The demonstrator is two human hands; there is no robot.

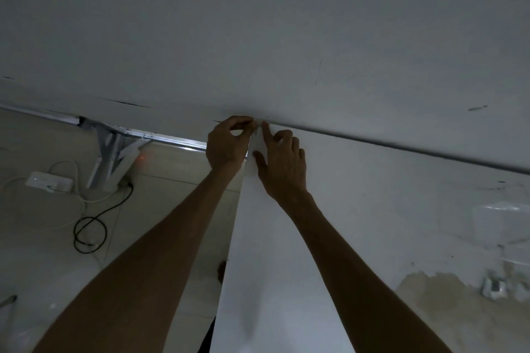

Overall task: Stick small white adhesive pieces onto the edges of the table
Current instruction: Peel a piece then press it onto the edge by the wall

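Adhesive piece, too small to see, sat pinched in left hand (229,143) at the counter (372,195) corner; right hand (282,163), fingers spread, should press it flat.

No legible text, labels or numbers anywhere

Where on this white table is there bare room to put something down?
The near table is bare between the right forearm and its left edge. The far tabletop beyond the seam is bare too. It is crowded at the corner, where left hand and right hand meet, and near the clear plastic at right.
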